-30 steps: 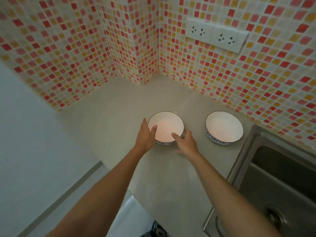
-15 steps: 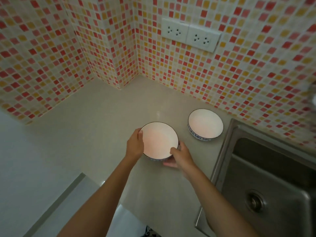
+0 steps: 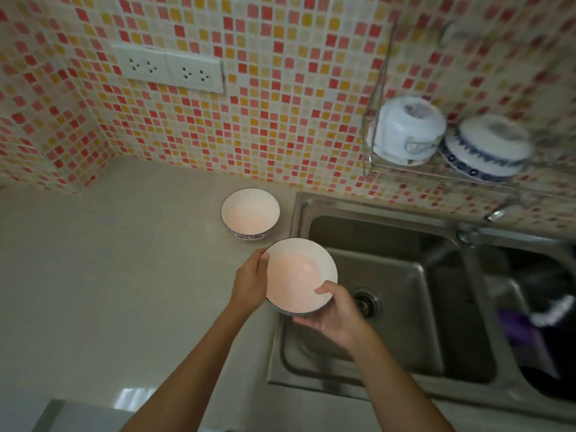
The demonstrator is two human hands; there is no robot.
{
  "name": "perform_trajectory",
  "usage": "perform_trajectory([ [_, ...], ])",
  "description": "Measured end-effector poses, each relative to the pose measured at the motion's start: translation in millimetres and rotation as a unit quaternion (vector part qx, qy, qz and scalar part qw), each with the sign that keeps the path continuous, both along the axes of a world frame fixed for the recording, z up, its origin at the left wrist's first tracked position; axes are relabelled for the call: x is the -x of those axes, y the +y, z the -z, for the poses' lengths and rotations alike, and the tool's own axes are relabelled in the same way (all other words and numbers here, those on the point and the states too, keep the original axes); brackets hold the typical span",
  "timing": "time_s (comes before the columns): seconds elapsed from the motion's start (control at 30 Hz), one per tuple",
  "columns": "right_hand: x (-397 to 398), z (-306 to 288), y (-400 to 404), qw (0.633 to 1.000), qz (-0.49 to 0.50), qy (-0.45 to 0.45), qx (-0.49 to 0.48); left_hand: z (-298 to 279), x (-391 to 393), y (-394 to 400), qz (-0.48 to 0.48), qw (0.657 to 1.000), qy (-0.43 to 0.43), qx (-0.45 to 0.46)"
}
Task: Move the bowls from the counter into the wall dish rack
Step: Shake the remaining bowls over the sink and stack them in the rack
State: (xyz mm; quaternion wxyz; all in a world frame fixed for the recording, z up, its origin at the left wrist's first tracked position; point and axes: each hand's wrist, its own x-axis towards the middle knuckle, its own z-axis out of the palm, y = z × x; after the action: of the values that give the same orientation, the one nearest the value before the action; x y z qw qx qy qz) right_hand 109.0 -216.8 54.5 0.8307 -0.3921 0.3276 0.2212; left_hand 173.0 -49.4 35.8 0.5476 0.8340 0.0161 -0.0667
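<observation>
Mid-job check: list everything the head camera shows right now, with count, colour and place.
White round bowl in hand: 1, white inside, dark rim, held over the sink's left edge.
White bowl on counter: 1, white with blue pattern, beside the sink.
Upturned bowls: 2, white and blue, in the rack.
Metal wire wall rack: 1, silver, upper right.
Steel sink: 1, grey, right.
Beige counter: 1, left.
White wall sockets: 2, on mosaic tiles.
Left hand, right hand: both gripping the held bowl.
</observation>
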Motion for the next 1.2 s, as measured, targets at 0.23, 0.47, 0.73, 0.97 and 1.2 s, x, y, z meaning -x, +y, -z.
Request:
perform_trajectory([
  [0.23, 39, 0, -103, 0.996, 0.073, -0.017, 0.053, -5, 34, -106, 0.09, 0.995, -0.002, 0.051],
  [0.47, 75, 18, -176, 0.987, 0.119, 0.03, 0.1, 70, 94, -134, 0.162, 0.972, 0.039, -0.165],
  [0.73, 93, 41, -221, 0.976, 0.128, 0.041, 0.169, 111, 121, -132, 0.253, 0.906, -0.011, -0.339],
  [0.97, 89, 47, -235, 0.946, 0.097, 0.037, 0.308, 119, 126, -133, 0.242, 0.887, -0.003, -0.393],
  [1.2, 82, 62, -243, 0.912, 0.055, 0.025, 0.406, 120, 123, -134, 0.23, 0.89, 0.015, -0.393],
])
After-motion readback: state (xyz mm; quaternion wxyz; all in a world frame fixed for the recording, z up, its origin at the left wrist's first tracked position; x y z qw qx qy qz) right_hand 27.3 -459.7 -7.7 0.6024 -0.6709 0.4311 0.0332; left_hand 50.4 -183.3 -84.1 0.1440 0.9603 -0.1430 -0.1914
